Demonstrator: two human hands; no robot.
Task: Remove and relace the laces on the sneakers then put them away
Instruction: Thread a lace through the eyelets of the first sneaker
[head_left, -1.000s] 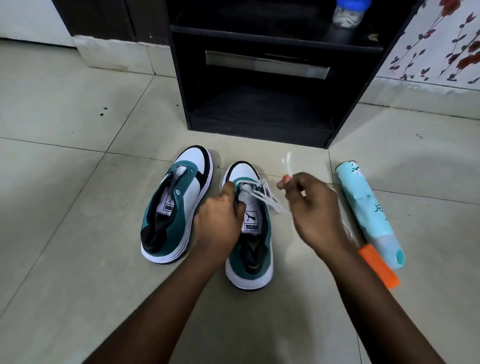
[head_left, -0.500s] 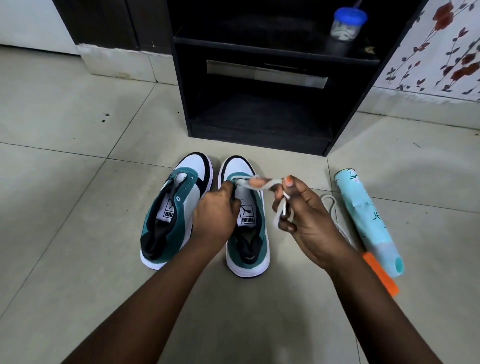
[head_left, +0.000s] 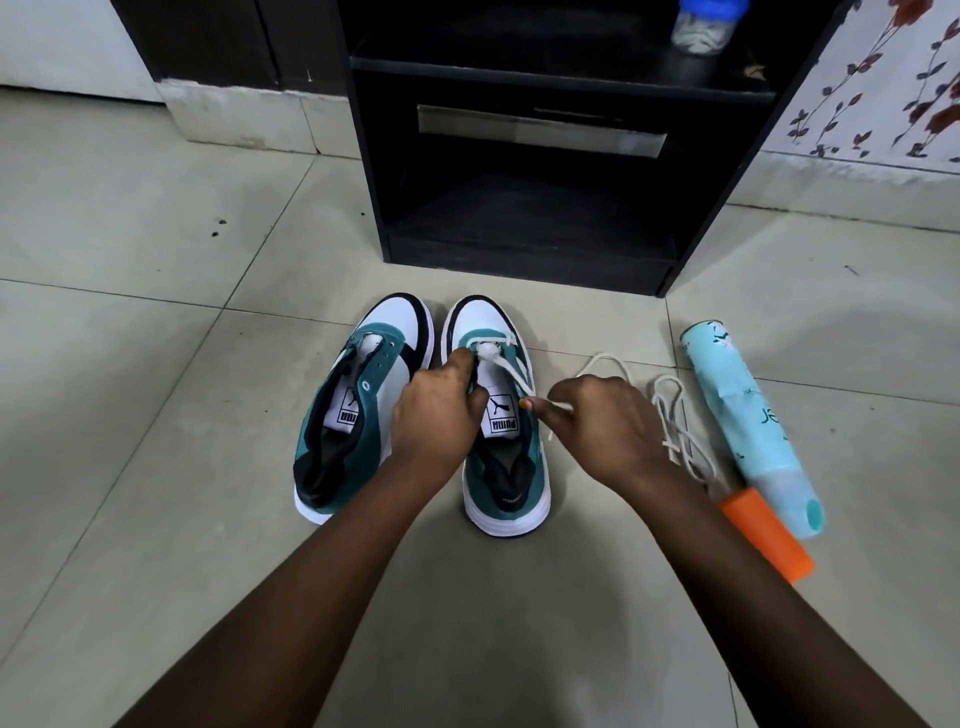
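Observation:
Two green, white and black sneakers stand side by side on the tiled floor, toes pointing away from me. The left sneaker (head_left: 358, 410) has no lace in its eyelets. The right sneaker (head_left: 498, 467) carries a white lace (head_left: 511, 371) through its front eyelets. My left hand (head_left: 439, 415) grips the left eyelet edge of the right sneaker near the toe. My right hand (head_left: 605, 426) pinches the lace just to the right of that shoe. A second loose white lace (head_left: 675, 415) lies on the floor right of my right hand.
A black open shelf unit (head_left: 524, 239) stands directly behind the sneakers, with a lidded plastic jar (head_left: 701, 26) on its upper shelf. A folded light-blue umbrella (head_left: 748, 426) with an orange handle (head_left: 769, 535) lies on the floor to the right.
My right hand has dropped from a raised pull down beside the right sneaker, still pinching the lace. The loose lace on the floor is now in plain view. My left hand stays on the shoe.

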